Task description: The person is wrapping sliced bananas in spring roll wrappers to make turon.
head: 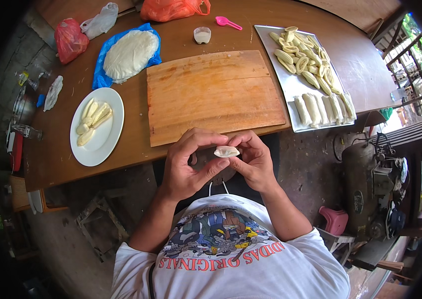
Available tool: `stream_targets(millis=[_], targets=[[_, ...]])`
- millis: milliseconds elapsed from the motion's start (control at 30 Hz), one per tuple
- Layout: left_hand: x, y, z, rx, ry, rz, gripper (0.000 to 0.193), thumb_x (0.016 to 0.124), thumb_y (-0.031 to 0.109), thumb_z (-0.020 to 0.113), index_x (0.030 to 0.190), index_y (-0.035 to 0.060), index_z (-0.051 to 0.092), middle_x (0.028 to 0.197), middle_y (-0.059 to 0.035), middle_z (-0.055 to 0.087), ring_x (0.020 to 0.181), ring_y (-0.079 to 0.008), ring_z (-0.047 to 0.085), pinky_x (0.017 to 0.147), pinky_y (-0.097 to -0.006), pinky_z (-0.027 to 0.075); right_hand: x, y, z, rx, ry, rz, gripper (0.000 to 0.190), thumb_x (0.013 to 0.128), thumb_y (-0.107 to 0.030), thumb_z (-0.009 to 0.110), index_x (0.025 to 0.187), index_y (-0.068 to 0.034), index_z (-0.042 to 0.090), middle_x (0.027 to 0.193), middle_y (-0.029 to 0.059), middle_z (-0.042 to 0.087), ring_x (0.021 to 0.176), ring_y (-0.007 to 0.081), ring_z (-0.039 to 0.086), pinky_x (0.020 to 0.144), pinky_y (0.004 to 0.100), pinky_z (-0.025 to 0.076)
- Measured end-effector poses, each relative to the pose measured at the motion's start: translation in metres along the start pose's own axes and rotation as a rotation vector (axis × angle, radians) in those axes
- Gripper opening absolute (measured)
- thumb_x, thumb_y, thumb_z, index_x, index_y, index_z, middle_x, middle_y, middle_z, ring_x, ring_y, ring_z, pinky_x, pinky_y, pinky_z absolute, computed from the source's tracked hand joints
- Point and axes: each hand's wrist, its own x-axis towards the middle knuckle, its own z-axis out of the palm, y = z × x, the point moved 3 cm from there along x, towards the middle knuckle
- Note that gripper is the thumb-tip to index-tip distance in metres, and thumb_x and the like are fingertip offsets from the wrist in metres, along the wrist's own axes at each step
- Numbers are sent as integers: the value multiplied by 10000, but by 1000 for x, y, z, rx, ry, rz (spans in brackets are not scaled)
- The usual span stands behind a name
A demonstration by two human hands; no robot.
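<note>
A small pale wrapped roll [226, 151], seen end-on, is held between my left hand [196, 162] and my right hand [252, 159], near the front edge of the wooden board [214, 97]. Fingertips and thumbs of both hands touch it. On the metal tray [289, 108] at right lie several wrapped rolls [323, 109] in a row, below a heap of peeled banana pieces [302, 56]. A white oval plate [111, 144] at left bears several banana slices [93, 119]. A stack of thin round wrappers [131, 54] rests on blue plastic [100, 71].
Behind the board stand a small clear cup of whitish contents [202, 35] and a pink scoop [227, 22]. Red plastic bags [70, 40] [169, 9] lie at the table's far side. A crumpled white piece [53, 93] is at left. A tank-like machine [360, 179] stands right of the table.
</note>
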Motion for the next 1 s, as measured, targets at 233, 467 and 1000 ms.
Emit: stream_targets(millis=[233,467,1000], targets=[[-4,1,0,58,-12,43,164,986,46,840,1130,4,777,1110,-130,742,1040,-214,732,920,-327,577,-4,6,0,-92,-4,11,277,1008,7,811,1210,-39,628,1243,90,735,1170,156,692,1061,339,537],[-4,-3,4,-5,101,25,154,982,123,854,1109,53,803,1029,-82,785,931,-191,745,815,-331,577,-8,13,-4,-74,13,23,297,995,3,827,1219,-37,637,1204,67,727,1137,143,694,1046,328,538],[-2,-16,2,-28,27,-157,126,1049,124,755,1081,6,726,1011,-81,746,890,-143,720,807,-297,572,-14,22,-5,-261,4,109,283,1011,-61,818,1226,-7,642,1152,67,747,1073,135,702,983,317,552]])
